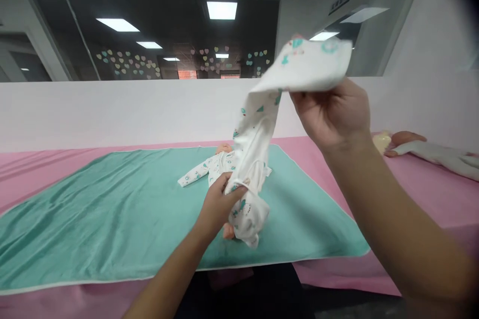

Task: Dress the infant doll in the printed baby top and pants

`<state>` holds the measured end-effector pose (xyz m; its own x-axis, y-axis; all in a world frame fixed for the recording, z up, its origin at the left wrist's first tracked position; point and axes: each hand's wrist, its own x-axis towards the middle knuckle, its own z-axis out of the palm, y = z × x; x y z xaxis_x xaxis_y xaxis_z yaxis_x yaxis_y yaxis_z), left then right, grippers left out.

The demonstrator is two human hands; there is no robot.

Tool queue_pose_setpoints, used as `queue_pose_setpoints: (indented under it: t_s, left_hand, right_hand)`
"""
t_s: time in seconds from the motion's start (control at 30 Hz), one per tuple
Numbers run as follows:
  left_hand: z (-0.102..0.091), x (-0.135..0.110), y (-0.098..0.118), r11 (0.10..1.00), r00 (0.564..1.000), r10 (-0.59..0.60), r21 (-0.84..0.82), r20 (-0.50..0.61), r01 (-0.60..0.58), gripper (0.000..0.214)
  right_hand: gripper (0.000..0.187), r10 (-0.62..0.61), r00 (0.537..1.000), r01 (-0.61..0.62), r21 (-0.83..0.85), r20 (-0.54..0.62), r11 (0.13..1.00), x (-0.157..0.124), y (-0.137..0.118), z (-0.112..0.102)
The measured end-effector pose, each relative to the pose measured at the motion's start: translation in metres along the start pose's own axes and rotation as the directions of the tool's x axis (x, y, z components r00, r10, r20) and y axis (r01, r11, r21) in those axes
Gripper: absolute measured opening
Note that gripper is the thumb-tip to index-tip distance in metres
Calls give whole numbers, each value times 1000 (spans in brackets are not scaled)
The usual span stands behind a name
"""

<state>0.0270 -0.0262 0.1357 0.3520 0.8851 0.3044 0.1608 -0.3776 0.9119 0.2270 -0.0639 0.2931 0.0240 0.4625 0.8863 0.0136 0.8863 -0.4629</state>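
Observation:
Stretched between my two hands is a white baby garment [256, 132] with a green and red print, which looks like a pair of baby pants. My right hand [337, 112] is raised at the upper right and grips its top end; the cloth hides some of the fingertips. Lower down, my left hand [220, 199] pinches the garment near a thin white cord, and the rest hangs below in loose folds. Behind it a baby doll [223, 148] lies on its back in a matching printed top [200, 172]. The garment covers much of the doll's body.
Under the doll a green towel [149, 209] with white edging is spread over a pink table cover [407, 204]. At the right, another doll in pale clothes [437, 152] lies beside a yellowish item [381, 142]. A white wall [112, 114] with windows stands behind the table.

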Motion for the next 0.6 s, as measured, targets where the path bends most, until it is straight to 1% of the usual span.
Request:
queue_pose_setpoints:
  t_s: [0.07,0.1,0.13,0.2,0.23,0.27,0.33,0.4,0.47,0.5,0.53,0.57,0.6]
  left_hand:
    - [-12,-4,2,997,994,-68,38,82,65,27]
    - [-17,-7,3,993,984,-108,54,140,102,28]
    - [-20,-10,5,987,966,-152,75,209,139,30]
    - [-21,-16,9,974,911,-221,126,348,188,37]
    - [-21,-18,12,970,892,-235,146,385,193,42]
    - [-20,-19,15,969,888,-239,159,393,191,46]
    - [-22,-20,23,970,912,-231,151,339,190,53]
    - [-28,-19,30,979,943,-201,92,264,183,54]
    - [-41,-18,36,986,959,-157,-11,236,164,49]
    - [-48,-19,39,987,964,-133,-62,232,151,44]
    - [-55,-19,42,985,968,-110,-106,227,136,37]
    - [-61,-20,47,983,971,-89,-140,222,122,28]
    - [-66,-20,52,981,973,-70,-164,222,108,19]
  right_hand:
    - [18,44,995,-43,16,-84,999,-13,9,-16]
    - [16,82,990,-82,8,-117,997,-20,15,-25]
    - [18,122,983,-123,-2,-138,992,-26,21,-33]
    - [25,180,971,-183,-6,-158,983,-36,31,-46]
    - [27,194,967,-195,9,-163,981,-39,34,-50]
    - [29,202,965,-199,33,-169,979,-42,35,-53]
    - [29,209,961,-195,95,-179,976,-44,33,-58]
    - [27,220,954,-191,152,-202,970,-48,26,-64]
    - [21,251,943,-214,178,-220,961,-58,17,-76]
    - [19,275,944,-240,190,-183,952,-65,13,-84]
    - [17,304,948,-279,211,-94,937,-74,8,-92]
    - [18,341,940,-339,221,28,915,-84,5,-99]
    - [19,360,908,-406,237,213,883,-93,2,-103]
